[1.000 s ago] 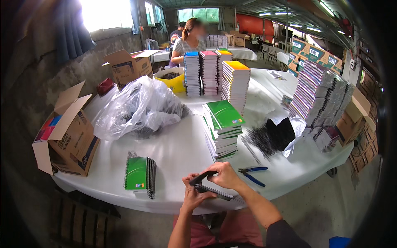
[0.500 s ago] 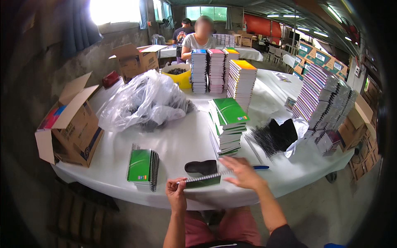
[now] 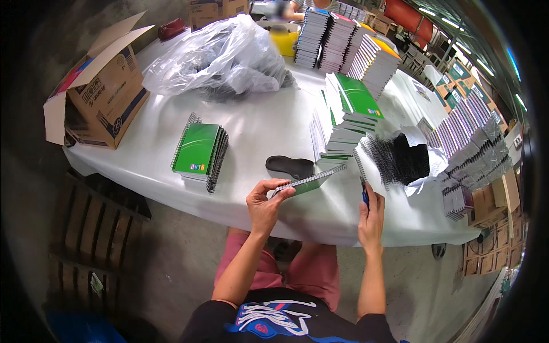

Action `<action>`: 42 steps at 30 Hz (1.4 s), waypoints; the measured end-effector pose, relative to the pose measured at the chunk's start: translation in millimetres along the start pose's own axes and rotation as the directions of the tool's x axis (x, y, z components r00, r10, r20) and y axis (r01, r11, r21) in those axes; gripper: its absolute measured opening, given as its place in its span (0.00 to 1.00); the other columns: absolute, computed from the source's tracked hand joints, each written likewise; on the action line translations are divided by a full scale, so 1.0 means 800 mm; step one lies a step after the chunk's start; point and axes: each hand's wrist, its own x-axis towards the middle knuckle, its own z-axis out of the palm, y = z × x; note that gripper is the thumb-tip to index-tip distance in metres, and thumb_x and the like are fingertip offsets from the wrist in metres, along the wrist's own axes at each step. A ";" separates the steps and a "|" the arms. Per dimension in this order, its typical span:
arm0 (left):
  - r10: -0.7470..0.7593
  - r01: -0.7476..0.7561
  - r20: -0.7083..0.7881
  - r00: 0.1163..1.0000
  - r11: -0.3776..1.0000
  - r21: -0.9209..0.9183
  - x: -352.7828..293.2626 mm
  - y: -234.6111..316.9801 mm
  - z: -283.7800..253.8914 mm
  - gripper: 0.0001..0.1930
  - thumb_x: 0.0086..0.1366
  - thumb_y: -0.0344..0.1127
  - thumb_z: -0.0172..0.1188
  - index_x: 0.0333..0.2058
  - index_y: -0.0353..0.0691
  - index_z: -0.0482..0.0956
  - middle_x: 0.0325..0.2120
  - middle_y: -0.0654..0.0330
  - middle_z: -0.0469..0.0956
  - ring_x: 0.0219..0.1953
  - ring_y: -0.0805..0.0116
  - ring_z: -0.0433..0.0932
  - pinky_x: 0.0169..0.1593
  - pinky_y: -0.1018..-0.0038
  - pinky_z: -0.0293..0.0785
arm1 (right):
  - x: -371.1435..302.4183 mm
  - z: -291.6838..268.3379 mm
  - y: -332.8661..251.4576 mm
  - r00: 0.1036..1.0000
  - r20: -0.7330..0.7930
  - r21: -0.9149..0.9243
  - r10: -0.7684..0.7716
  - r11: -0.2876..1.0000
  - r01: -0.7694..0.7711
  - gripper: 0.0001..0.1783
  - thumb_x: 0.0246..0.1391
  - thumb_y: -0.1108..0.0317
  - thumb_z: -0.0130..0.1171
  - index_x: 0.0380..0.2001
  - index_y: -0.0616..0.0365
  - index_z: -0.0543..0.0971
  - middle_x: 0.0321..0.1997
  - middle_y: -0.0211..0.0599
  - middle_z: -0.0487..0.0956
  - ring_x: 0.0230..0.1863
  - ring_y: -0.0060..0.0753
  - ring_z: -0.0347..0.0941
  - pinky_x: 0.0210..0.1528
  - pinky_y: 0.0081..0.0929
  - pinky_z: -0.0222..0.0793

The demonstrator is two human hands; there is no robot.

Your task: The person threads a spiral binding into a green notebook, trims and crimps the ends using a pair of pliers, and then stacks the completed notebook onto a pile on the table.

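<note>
desk (image 3: pixel 251 134) is covered in white | green notebooks (image 3: pixel 196 150) are stacked at left and centre | black piece (image 3: pixel 290 167) is laid between | black coils (image 3: pixel 379 159) are strewn right

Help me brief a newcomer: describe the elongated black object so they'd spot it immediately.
On the white table, find the taller green notebook stack. Left of its base, beyond the notebook in the left hand, lies the elongated black object. Unlike the black coils right of the stack, it is smooth and round-ended.

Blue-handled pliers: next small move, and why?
I'd probably bring the pliers toward the right end of the coil: the right hand holds them apart from the notebook, while the left hand grips its left end, leaving the right one exposed.
</note>
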 end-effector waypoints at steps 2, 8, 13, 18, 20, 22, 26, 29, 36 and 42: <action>0.052 -0.052 0.005 0.999 0.998 0.028 -0.002 -0.003 -0.003 0.12 0.47 0.20 0.68 0.33 0.35 0.79 0.32 0.53 0.80 0.38 0.68 0.77 0.43 0.76 0.73 | -0.002 -0.010 -0.077 1.000 0.012 0.161 0.014 0.987 -0.016 0.21 0.57 0.57 0.52 0.54 0.46 0.72 0.47 0.41 0.68 0.49 0.44 0.64 0.54 0.39 0.56; 0.174 -0.179 0.042 0.984 0.967 0.183 -0.006 0.016 0.013 0.13 0.44 0.20 0.69 0.32 0.38 0.82 0.31 0.58 0.81 0.36 0.69 0.77 0.42 0.75 0.72 | -0.015 -0.009 -0.162 0.961 0.104 -0.147 -0.256 0.952 0.269 0.20 0.53 0.55 0.56 0.51 0.39 0.75 0.46 0.37 0.69 0.48 0.40 0.64 0.56 0.46 0.52; 0.280 -0.293 0.097 0.955 0.854 0.431 -0.006 0.025 0.015 0.14 0.41 0.25 0.72 0.31 0.43 0.84 0.28 0.64 0.83 0.33 0.73 0.77 0.42 0.77 0.64 | -0.014 -0.005 -0.164 0.965 0.144 -0.112 -0.219 0.965 0.235 0.20 0.53 0.55 0.56 0.51 0.38 0.75 0.46 0.36 0.68 0.50 0.39 0.64 0.57 0.47 0.50; 0.372 -0.398 0.151 0.916 0.794 0.460 -0.006 0.027 0.016 0.13 0.41 0.25 0.71 0.30 0.43 0.84 0.28 0.64 0.83 0.30 0.73 0.77 0.42 0.77 0.62 | -0.018 -0.004 -0.162 0.963 0.229 0.074 -0.143 0.989 0.129 0.18 0.57 0.56 0.53 0.51 0.41 0.74 0.41 0.36 0.73 0.42 0.38 0.70 0.47 0.38 0.61; 0.410 -0.440 0.173 0.895 0.759 0.479 -0.007 0.025 0.016 0.13 0.41 0.27 0.72 0.30 0.45 0.84 0.29 0.65 0.83 0.29 0.74 0.78 0.41 0.77 0.60 | -0.021 0.004 -0.145 0.945 0.312 0.396 -0.098 0.918 -0.036 0.18 0.60 0.56 0.50 0.52 0.46 0.74 0.38 0.36 0.75 0.36 0.36 0.72 0.39 0.31 0.66; 0.441 -0.484 0.213 0.872 0.711 0.509 -0.010 0.028 0.018 0.13 0.41 0.27 0.72 0.29 0.45 0.84 0.29 0.66 0.83 0.28 0.74 0.78 0.40 0.77 0.60 | -0.021 0.003 -0.124 0.764 0.646 0.685 -0.009 0.449 -0.574 0.19 0.62 0.57 0.48 0.52 0.51 0.73 0.36 0.34 0.77 0.33 0.33 0.74 0.34 0.26 0.68; 0.430 -0.482 0.227 0.874 0.711 0.512 -0.010 0.029 0.017 0.12 0.40 0.23 0.71 0.27 0.40 0.83 0.28 0.60 0.83 0.28 0.73 0.77 0.41 0.77 0.60 | -0.020 0.003 -0.120 0.658 0.751 0.603 0.045 0.358 -0.713 0.20 0.63 0.57 0.45 0.53 0.57 0.71 0.36 0.31 0.77 0.38 0.26 0.75 0.39 0.24 0.70; 0.364 -0.339 -0.018 0.931 0.883 0.326 -0.004 0.038 0.016 0.11 0.47 0.23 0.69 0.32 0.37 0.79 0.31 0.57 0.81 0.32 0.73 0.76 0.43 0.76 0.66 | -0.008 0.007 -0.095 0.930 0.350 0.463 -0.112 0.884 -0.067 0.20 0.60 0.57 0.50 0.53 0.54 0.72 0.40 0.39 0.76 0.41 0.35 0.74 0.46 0.27 0.69; 0.386 -0.301 -0.346 0.855 0.913 0.276 0.011 0.072 -0.027 0.13 0.66 0.37 0.54 0.45 0.41 0.66 0.39 0.63 0.66 0.40 0.76 0.68 0.44 0.79 0.68 | 0.027 0.033 -0.046 0.978 0.206 -0.322 0.027 0.946 0.041 0.26 0.56 0.50 0.52 0.58 0.41 0.67 0.58 0.42 0.64 0.61 0.47 0.58 0.63 0.54 0.47; 0.168 -0.143 -0.328 0.930 0.985 0.097 -0.029 0.111 -0.032 0.15 0.66 0.34 0.53 0.49 0.41 0.64 0.42 0.63 0.65 0.40 0.74 0.67 0.47 0.79 0.65 | 0.047 0.072 -0.169 0.925 0.373 0.891 -0.069 0.305 -0.337 0.29 0.57 0.67 0.56 0.61 0.54 0.61 0.55 0.39 0.68 0.56 0.32 0.66 0.55 0.35 0.66</action>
